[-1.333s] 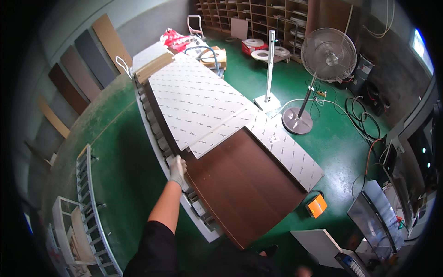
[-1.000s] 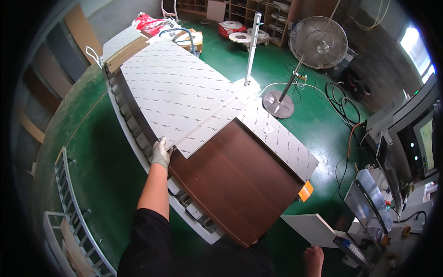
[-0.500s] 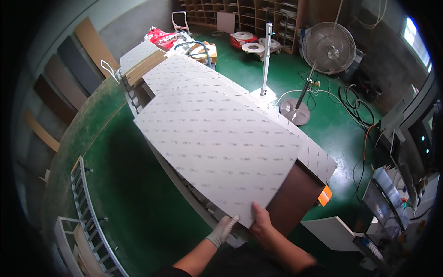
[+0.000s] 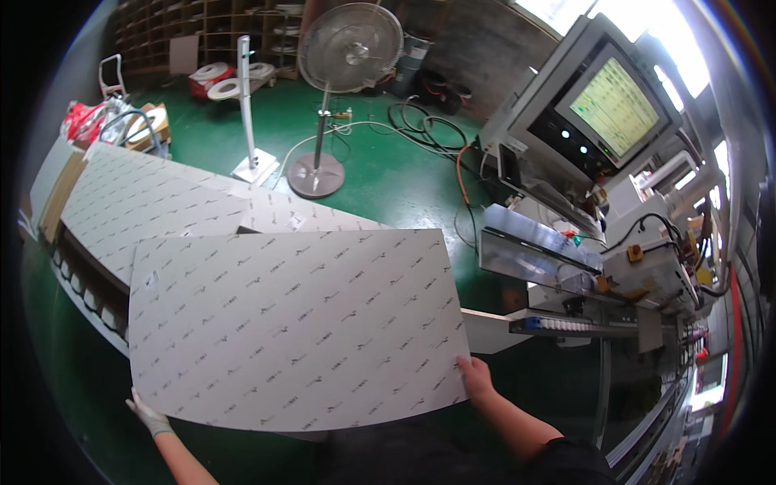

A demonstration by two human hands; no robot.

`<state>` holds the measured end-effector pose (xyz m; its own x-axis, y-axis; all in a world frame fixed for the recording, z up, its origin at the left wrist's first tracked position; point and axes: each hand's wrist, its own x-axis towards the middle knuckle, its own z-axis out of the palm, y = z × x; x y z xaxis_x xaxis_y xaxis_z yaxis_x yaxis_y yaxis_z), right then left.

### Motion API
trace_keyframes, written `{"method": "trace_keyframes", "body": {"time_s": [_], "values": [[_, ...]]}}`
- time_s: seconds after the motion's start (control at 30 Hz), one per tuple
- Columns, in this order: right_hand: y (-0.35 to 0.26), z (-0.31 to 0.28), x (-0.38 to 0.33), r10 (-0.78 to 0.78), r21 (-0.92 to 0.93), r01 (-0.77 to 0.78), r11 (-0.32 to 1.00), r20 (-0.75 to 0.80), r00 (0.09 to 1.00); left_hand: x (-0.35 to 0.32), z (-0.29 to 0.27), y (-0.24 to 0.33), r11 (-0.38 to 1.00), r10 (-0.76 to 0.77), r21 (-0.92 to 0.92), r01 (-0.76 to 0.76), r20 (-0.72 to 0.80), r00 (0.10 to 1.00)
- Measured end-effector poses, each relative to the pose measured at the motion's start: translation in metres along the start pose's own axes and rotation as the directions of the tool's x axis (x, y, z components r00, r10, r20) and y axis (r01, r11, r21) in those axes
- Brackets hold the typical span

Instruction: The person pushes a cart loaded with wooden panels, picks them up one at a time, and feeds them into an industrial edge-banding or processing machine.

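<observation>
A large rectangular panel, covered in pale film with rows of small dark print, spans the space in front of me. My left hand, in a pale glove, grips its near left corner, with the fingers partly hidden by the board. On the right edge, close to the near right corner, my bare right hand is closed, thumb on top and the other fingers out of sight underneath. Beyond the held board lie more film-covered panels on a long roller stand.
A pedestal fan and a white upright post on a base stand beyond the panels. Cables loop over the green floor. To my right are a machine with a lit screen and a rail with a pale board projecting toward the panel.
My view has swung right, toward the machine. The panel has turned to lie crosswise before me, and my hands have moved from close together to its opposite ends.
</observation>
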<state>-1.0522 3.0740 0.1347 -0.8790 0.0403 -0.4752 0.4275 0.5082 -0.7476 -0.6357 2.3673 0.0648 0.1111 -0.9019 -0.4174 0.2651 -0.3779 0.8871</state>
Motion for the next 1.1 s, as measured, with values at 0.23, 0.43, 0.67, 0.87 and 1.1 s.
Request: {"method": "trace_keyframes", "body": {"time_s": [0.23, 0.43, 0.67, 0.87, 1.1], "values": [[0.013, -0.028, -0.031, -0.092, -0.189, 0.05, 0.981, -0.22, 0.971, 0.043, -0.019, 0.007, 0.763, -0.072, 0.592, -0.261, 0.478, 0.875], [0.026, -0.043, -0.053, -0.203, -0.402, 0.063, 0.913, -0.315, 0.927, 0.038, -0.001, -0.006, 0.766, -0.021, 0.551, -0.332, 0.538, 0.843], [0.014, -0.028, -0.127, 0.059, -0.07, -0.09, 0.994, -0.357, 0.932, -0.011, 0.083, 0.089, 0.806, -0.179, 0.58, -0.122, 0.434, 0.883], [0.048, -0.036, -0.204, 0.053, 0.436, 0.252, 0.864, -0.577, 0.815, 0.033, 0.101, 0.112, 0.814, -0.294, 0.553, -0.177, 0.656, 0.695], [-0.009, 0.077, -0.312, 0.372, 0.818, 0.575, -0.001, -0.533, 0.76, 0.07, 0.112, 0.14, 0.786, -0.445, 0.611, -0.094, 0.664, 0.6]]}}
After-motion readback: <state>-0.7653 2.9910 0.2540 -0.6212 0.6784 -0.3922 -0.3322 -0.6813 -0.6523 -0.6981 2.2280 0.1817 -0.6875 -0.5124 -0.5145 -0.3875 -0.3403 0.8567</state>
